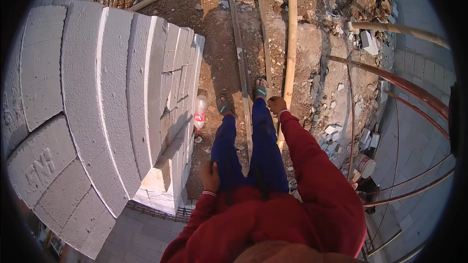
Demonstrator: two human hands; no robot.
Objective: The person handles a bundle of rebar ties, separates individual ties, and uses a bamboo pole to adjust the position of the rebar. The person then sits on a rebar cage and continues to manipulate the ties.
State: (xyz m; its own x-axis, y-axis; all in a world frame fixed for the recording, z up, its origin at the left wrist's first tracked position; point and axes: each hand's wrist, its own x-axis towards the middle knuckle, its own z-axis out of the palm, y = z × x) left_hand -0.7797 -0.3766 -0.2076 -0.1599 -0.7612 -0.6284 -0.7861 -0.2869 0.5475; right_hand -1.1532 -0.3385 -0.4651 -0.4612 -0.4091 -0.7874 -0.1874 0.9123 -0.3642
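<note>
My left hand (210, 178) rests close against the blue trousers at my left thigh. Its fingers are curled, and whatever may be inside them is hidden. Stretched forward, my right hand (277, 104) is closed beside my right shin, just left of a bamboo pole (291, 44). I cannot make out whether anything is in it. Between my sandalled feet runs a long narrow timber (237, 44), and a second thin strip (263, 29) extends beyond my right foot. A clear plastic bottle with a red label (200, 112) stands or lies left of my left foot; which one, I cannot tell.
A tall wall of grey blocks (80, 92) rises at my left. Reddish poles (390, 80) and another bamboo pole (399, 31) reach in from the right. White block pieces (334, 131) and a bucket (364, 165) lie right of me. Rubble covers the ground (307, 44).
</note>
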